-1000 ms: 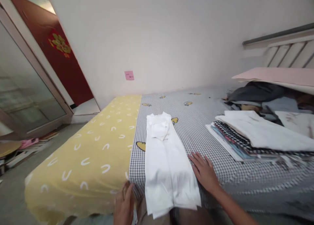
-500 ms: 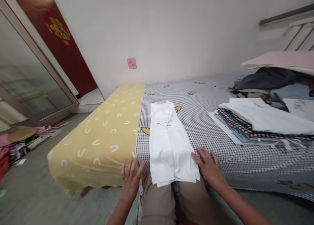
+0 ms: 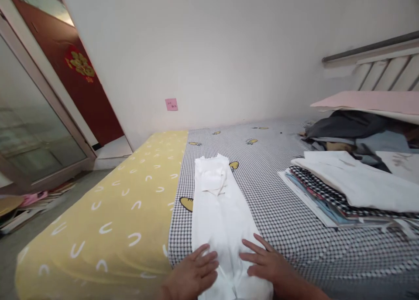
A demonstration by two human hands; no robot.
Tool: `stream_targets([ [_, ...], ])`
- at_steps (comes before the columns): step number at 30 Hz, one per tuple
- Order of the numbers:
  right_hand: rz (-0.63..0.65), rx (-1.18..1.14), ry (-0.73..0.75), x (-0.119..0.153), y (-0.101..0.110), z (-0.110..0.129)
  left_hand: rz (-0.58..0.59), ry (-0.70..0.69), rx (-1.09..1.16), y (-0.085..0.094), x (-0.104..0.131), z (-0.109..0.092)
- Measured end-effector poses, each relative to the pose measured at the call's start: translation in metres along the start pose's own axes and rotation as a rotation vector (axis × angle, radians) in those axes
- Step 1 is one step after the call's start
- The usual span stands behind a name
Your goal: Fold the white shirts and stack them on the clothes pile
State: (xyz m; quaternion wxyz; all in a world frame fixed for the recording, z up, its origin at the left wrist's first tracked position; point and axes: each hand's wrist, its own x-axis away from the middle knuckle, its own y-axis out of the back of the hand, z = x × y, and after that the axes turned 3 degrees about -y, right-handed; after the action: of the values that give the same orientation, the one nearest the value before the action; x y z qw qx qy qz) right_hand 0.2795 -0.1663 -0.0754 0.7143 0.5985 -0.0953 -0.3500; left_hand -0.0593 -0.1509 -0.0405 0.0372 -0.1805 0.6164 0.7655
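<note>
On the checked sheet I see the folded white garment, long axis running away from me, collar end far; my left hand and right hand lie flat, fingers spread, covering its near end, which the frame cuts off

Our left hand and right hand hide white garment near end; pink note writing unreadable.

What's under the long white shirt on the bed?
The folded white shirt lies on the black-and-white checkered sheet, partly covering a yellow print. Both hands, left hand and right hand, press flat on its near end. Whatever lies beneath the sheet is hidden.
</note>
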Motion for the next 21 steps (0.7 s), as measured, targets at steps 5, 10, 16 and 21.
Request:
stream_targets([
  [5, 0.065, -0.847, -0.484, -0.047, 0.055, -0.019, -0.107, 0.785, 1.005, 0.019, -0.048, 0.039],
  [10, -0.165, -1.519, -0.742, -0.095, 0.071, -0.059, -0.57, 1.485, 1.699, 0.007, -0.087, 0.106],
  [16, -0.253, -1.656, -0.858, -0.107, 0.044, -0.082, -0.603, 1.556, 1.835, -0.021, -0.069, 0.129],
  [21, -0.383, -1.573, -0.911, -0.121, 0.049, -0.082, -0.714, 1.489, 1.865, -0.023, -0.068, 0.13],
])
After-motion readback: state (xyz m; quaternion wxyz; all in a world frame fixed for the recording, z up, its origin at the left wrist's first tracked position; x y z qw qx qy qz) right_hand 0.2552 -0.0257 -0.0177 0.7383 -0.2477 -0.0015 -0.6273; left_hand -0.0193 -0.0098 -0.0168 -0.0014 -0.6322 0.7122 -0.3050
